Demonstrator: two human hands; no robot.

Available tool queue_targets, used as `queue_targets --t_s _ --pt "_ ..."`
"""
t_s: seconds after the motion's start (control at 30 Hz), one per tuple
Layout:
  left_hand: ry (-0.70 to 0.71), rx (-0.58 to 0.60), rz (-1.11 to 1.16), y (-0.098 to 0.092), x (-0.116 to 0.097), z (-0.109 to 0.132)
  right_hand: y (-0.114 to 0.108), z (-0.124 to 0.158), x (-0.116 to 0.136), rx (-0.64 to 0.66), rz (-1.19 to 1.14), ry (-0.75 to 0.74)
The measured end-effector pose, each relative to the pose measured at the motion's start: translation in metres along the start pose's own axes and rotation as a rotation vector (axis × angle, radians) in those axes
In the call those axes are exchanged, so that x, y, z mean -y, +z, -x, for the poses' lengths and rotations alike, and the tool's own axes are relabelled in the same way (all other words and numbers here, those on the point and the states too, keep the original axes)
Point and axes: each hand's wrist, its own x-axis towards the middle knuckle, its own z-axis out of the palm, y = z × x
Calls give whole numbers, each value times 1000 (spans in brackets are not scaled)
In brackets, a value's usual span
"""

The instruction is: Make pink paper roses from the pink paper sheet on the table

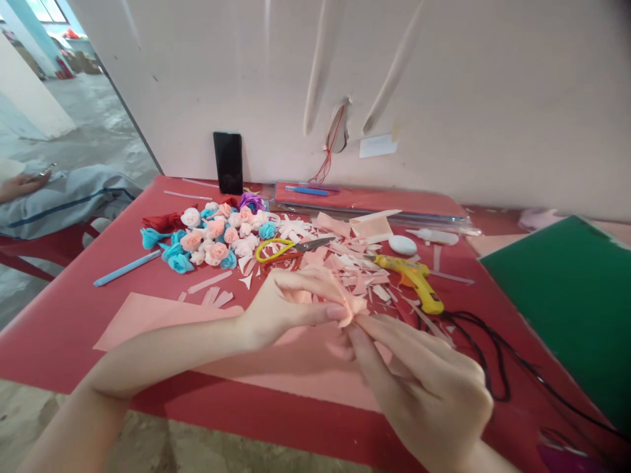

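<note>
Craft workshop: paper scraps (345, 259), glue gun (414, 279)

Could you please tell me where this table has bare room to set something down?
Bare red table at the near left corner, by light blue pen and pink paper sheet; also between paper flower pile and black phone. Crowded: pink scraps round yellow-handled scissors and yellow glue gun; black cable beside green sheet.

- Two hands: left hand (280, 303), right hand (428, 387).
- One paper piece (353, 307), frame centre.
- One scissors (290, 248).
- One glue gun (413, 279).
- One phone (228, 162).
- Two pens: left pen (127, 268), back pen (306, 190).
- One green sheet (566, 295).
</note>
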Motion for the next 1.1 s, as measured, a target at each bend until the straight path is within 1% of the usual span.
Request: queue_targets --t_s 0.13,0.23,0.33,0.47,0.67,0.8,0.87,1.0,1.1 --pt "-57 -10 8 1 0 1 -3 -2 1 47 -44 17" --pt "-122 -12 101 2 1 2 -4 -2 1 63 -65 23" --pt "-170 15 197 4 1 3 -4 -2 0 71 -94 41" --pt "-211 21 240 5 1 3 -4 -2 0 101 -119 70" --pt "-206 -8 236 6 3 3 -7 -4 2 130 -167 83" --pt "-182 56 309 7 3 3 -7 -4 1 154 -248 154" --pt "-187 66 319 7 2 4 -6 -4 1 165 -302 204" --pt "-212 5 251 7 -2 4 -3 -4 -1 141 -386 279" --pt "-211 -32 214 7 -4 4 -3 -4 -1 170 -493 320"
